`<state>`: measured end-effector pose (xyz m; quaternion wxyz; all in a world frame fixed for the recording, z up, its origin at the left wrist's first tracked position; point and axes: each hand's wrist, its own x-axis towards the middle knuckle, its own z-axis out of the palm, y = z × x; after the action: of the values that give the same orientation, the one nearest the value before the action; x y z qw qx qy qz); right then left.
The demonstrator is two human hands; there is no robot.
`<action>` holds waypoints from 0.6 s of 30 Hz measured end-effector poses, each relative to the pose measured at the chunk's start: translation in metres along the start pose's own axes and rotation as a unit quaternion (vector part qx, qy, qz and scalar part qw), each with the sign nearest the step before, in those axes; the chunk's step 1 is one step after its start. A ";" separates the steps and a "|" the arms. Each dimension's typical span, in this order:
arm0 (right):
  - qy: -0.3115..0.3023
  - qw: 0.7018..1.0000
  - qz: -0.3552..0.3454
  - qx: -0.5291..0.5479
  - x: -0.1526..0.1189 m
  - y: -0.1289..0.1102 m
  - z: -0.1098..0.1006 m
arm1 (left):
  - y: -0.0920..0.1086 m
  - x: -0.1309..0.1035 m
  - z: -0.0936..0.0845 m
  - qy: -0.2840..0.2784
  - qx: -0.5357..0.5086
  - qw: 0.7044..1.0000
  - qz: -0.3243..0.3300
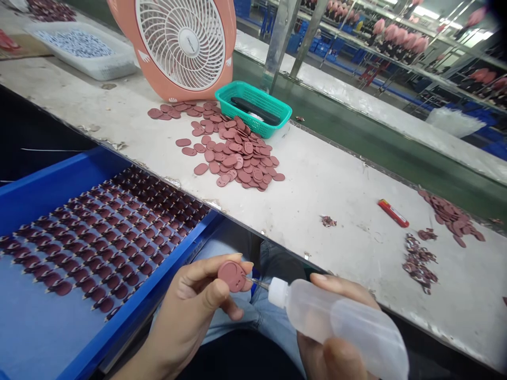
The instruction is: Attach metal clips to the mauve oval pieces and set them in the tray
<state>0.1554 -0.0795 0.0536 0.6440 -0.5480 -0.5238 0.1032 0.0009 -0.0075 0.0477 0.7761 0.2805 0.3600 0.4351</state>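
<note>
Between the thumb and fingers of my left hand [194, 303] is a flat, dull-red oval piece [231, 275] with small holes near its right end. My right hand [336, 327] is wrapped around a translucent squeeze bottle [348, 327] with a white cap, tilted so its thin metal nozzle [257, 283] points left. The nozzle tip meets or nearly meets the holed end of the piece; exact contact cannot be made out. A pile of similar red ovals [237, 153] lies on the worktable [309, 184] beyond my hands.
A blue tray [190, 240] on the left holds rows of small dark-red assembled pieces [106, 232]. Behind the pile stand a pink fan [190, 42] and a green basket [253, 105]. Rightward lie a red tube-like item [393, 213], small brown parts [420, 261] and more ovals [451, 216].
</note>
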 end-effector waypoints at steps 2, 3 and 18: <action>0.020 0.999 -0.016 0.019 0.005 0.000 0.004 | -0.001 0.001 -0.002 -0.021 0.002 1.000 -0.001; 0.021 1.000 -0.005 0.016 0.006 0.000 0.004 | 0.000 0.000 -0.001 -0.018 0.002 1.000 -0.001; -0.022 0.920 0.258 0.294 0.038 0.012 -0.009 | 0.005 0.001 0.006 0.112 0.031 0.993 -0.017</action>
<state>0.1840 -0.0540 0.0666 0.7156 -0.4479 -0.3238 0.4271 0.0034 -0.0054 0.0543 0.7292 0.2475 0.4630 0.4389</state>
